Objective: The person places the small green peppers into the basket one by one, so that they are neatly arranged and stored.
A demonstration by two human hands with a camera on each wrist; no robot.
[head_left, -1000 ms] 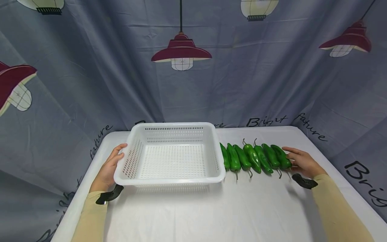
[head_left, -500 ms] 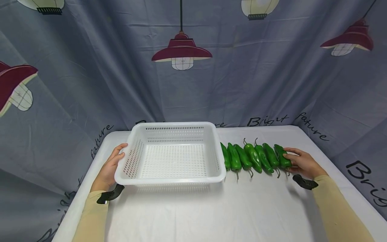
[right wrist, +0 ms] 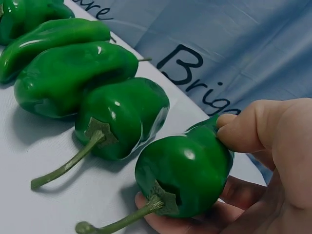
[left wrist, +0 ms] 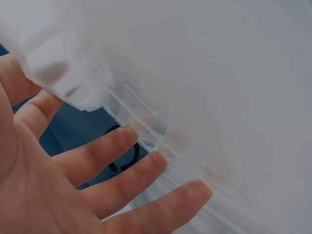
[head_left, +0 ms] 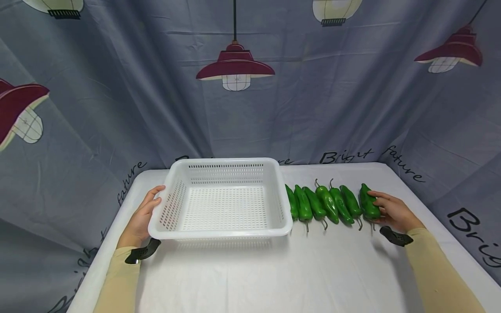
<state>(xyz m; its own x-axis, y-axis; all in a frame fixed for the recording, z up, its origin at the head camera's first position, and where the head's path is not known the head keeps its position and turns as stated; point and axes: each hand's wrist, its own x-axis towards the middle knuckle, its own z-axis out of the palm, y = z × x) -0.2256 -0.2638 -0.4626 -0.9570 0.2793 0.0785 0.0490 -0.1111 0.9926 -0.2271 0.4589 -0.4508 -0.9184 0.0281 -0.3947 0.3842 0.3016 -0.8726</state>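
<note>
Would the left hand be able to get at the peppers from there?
Probably not straight across: the left hand is at the basket's left side, and the basket stands between it and the peppers.

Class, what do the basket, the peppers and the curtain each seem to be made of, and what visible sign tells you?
Basket: probably plastic, smooth and white, with a moulded-looking rim and slots. Peppers: shiny green skin with sharp highlights; real flesh or plastic imitation, the look leaves open. Curtain: apparently cloth, fairly matte, with soft folds and creases.
</note>
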